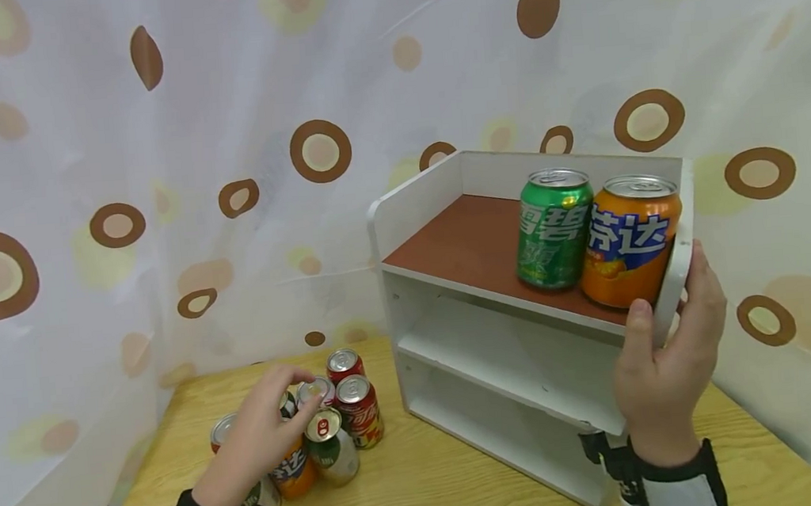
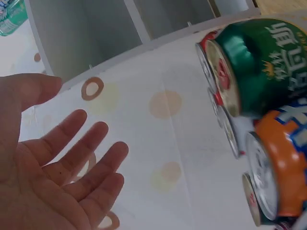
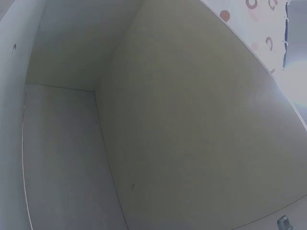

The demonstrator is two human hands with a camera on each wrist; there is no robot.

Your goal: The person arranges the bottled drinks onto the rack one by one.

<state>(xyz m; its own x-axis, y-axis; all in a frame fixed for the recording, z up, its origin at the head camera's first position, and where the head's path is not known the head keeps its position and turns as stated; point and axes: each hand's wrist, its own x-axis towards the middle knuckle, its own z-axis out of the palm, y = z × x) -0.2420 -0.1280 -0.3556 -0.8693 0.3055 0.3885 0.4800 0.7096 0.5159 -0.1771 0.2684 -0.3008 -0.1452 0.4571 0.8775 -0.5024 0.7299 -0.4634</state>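
My left hand (image 1: 265, 431) hovers over a cluster of drink cans on the table, fingers spread and slightly bent. The left wrist view shows the palm of that hand (image 2: 62, 177) holding nothing, apart from a green can (image 2: 264, 67) and an orange can (image 2: 283, 163). Under and beside it in the head view stand a gold-topped can (image 1: 334, 453), a red can (image 1: 361, 415) and an orange can (image 1: 294, 472). My right hand (image 1: 671, 359) grips the right side panel of a white shelf (image 1: 506, 348), thumb in front. Above that thumb an orange can (image 1: 629, 243) stands beside a green can (image 1: 554, 229).
The shelf's brown top (image 1: 447, 238) has raised white edges; two white tiers lie below. Another red can (image 1: 343, 363) stands at the back of the cluster. A patterned curtain (image 1: 257, 98) hangs behind the wooden table (image 1: 424, 490). The right wrist view shows the shelf's inside wall (image 3: 182, 120).
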